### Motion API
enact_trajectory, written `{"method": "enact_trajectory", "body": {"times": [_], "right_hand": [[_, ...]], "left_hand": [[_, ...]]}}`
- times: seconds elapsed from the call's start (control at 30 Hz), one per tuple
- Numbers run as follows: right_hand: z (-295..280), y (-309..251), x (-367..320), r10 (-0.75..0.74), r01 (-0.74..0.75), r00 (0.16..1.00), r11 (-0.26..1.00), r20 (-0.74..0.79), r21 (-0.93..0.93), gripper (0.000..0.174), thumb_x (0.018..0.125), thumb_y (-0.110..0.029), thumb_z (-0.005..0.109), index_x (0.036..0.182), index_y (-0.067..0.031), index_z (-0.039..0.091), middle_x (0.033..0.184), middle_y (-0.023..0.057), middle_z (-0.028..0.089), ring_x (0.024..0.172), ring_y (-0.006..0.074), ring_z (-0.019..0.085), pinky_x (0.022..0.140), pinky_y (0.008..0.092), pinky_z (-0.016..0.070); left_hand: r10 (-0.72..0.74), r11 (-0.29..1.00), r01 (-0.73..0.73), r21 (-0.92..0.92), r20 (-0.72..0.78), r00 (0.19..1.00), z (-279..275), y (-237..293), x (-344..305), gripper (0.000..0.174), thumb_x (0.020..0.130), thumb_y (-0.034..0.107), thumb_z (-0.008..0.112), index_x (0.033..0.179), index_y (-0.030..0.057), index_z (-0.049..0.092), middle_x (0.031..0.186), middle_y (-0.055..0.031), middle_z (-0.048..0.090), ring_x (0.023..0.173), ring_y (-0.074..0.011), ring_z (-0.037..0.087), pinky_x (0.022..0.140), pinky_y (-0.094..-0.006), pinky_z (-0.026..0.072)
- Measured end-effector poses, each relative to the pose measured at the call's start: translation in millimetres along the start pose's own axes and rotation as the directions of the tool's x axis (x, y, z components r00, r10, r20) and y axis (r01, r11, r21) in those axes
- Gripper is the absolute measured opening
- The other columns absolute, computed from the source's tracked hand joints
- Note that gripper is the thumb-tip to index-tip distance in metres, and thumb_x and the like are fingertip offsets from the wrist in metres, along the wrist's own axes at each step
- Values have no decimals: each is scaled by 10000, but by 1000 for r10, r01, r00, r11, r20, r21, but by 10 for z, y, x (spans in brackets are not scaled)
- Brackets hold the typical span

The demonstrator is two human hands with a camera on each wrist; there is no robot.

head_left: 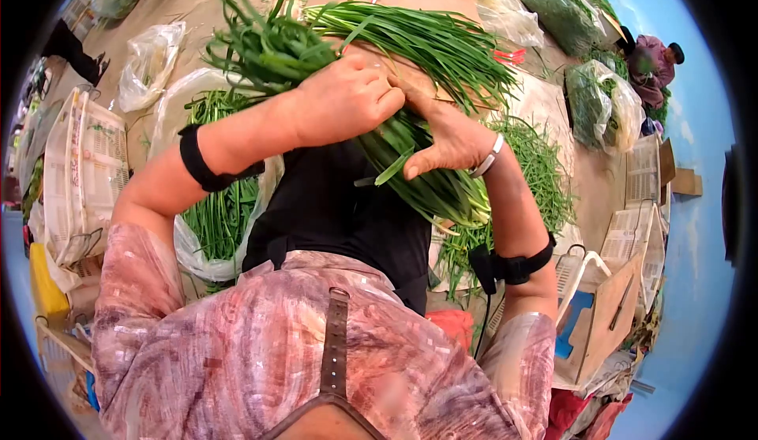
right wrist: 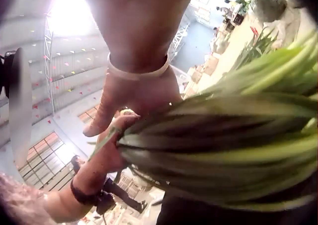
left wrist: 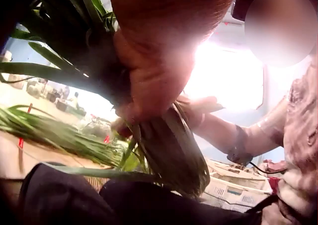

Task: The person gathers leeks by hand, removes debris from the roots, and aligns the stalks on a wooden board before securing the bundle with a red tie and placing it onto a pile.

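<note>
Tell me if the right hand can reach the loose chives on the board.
Probably yes: loose chives lie just beyond right hand, nothing between, though it rests on the bundle the left hand grips.

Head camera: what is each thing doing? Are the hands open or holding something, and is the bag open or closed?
left hand: curled tight round the chive bundle.
right hand: gripping the same bundle, thumb sticking out.
chive bundle: bunched together, held in both hands.
loose chives: lying flat, spread out.
plastic bag: open, with chives inside.
</note>
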State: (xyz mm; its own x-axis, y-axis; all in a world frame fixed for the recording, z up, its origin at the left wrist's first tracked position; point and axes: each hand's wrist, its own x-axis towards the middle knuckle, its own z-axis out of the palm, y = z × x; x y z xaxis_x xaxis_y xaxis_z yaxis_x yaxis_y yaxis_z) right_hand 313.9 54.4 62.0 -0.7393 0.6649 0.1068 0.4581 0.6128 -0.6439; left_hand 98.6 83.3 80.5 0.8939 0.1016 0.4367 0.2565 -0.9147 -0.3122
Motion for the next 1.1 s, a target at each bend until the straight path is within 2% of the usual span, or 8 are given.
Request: {"method": "enact_trajectory", "body": {"times": [0.27, 0.33, 0.6, 0.63, 0.8, 0.9, 1.0, 1.1], "right_hand": [[-2, -226, -48, 207, -160, 944, 968, -258, 192, 1096, 539, -410, 843, 1345, -8, 217, 1227, 205, 495, 1131, 317, 496, 953, 369, 389], [-78, -454, -66, 344, -131, 883, 834, -319, 536, 662, 600, -85, 819, 1171, -5, 493, 1087, 80, 602, 1006, 173, 563, 883, 341, 446], [-460, -616, -361, 365, 23, 735, 829, -572, 559, 483, 626, -20, 694, 1085, -9, 545, 938, 59, 606, 851, 180, 593, 772, 306, 486], [-477, -634, -367, 388, 57, 683, 816, -619, 575, 489, 611, -57, 672, 1079, -3, 543, 926, 66, 599, 844, 184, 589, 770, 299, 485], [-674, -541, -464, 356, 171, 627, 805, -693, 569, 553, 604, -122, 659, 1109, 42, 506, 916, 106, 596, 761, 213, 602, 730, 328, 511], [-724, -360, -588, 379, 310, 660, 649, -648, 695, 569, 682, -128, 621, 1170, 87, 424, 916, 159, 590, 827, 259, 595, 764, 369, 514], [-703, -249, -623, 432, 449, 598, 517, -675, 728, 501, 683, -116, 624, 1131, 65, 491, 900, 155, 603, 781, 261, 613, 752, 378, 520], [-655, -76, -658, 468, 512, 539, 479, -701, 713, 565, 694, -139, 636, 1180, 73, 440, 903, 169, 589, 791, 259, 604, 767, 397, 514]], "left_hand": [[-10, 996, -15, 89, 274, 962, -338, -254, 586, 182, 699, 129, 566, 856, 59, 508, 576, -28, 570, 612, -195, 610, 678, -303, 425], [57, 986, -94, 136, 253, 966, -509, -255, 863, 188, 698, 129, 577, 857, 58, 507, 547, -27, 563, 594, -205, 611, 685, -310, 428], [242, 911, -360, 204, 441, 864, -976, -163, 1803, 364, 642, 132, 675, 983, 105, 551, 605, -38, 605, 624, -233, 619, 720, -299, 440], [242, 881, -407, 241, 510, 825, -1055, -134, 1912, 425, 632, 179, 711, 1020, 133, 543, 800, -20, 645, 838, -197, 618, 810, -340, 416], [481, 766, -529, 365, 222, 848, -1059, -260, 2130, 526, 670, 176, 699, 1158, 159, 502, 1132, 34, 561, 1193, -133, 409, 1008, -426, 245], [763, 594, -577, 560, -166, 625, -1055, -425, 2118, 519, 723, 195, 684, 1211, 159, 511, 1234, -26, 530, 1221, -192, 422, 1042, -396, 274], [710, 692, -713, 113, -286, 643, -1229, -538, 1795, 430, 767, 92, 606, 1174, 215, 550, 1208, -28, 535, 1210, -209, 412, 1077, -435, 202], [203, 823, -365, -435, -375, 905, -785, -753, 1285, 592, 715, 313, 658, 1242, 118, 472, 1255, -98, 494, 1223, -236, 409, 1050, -414, 263]]}}
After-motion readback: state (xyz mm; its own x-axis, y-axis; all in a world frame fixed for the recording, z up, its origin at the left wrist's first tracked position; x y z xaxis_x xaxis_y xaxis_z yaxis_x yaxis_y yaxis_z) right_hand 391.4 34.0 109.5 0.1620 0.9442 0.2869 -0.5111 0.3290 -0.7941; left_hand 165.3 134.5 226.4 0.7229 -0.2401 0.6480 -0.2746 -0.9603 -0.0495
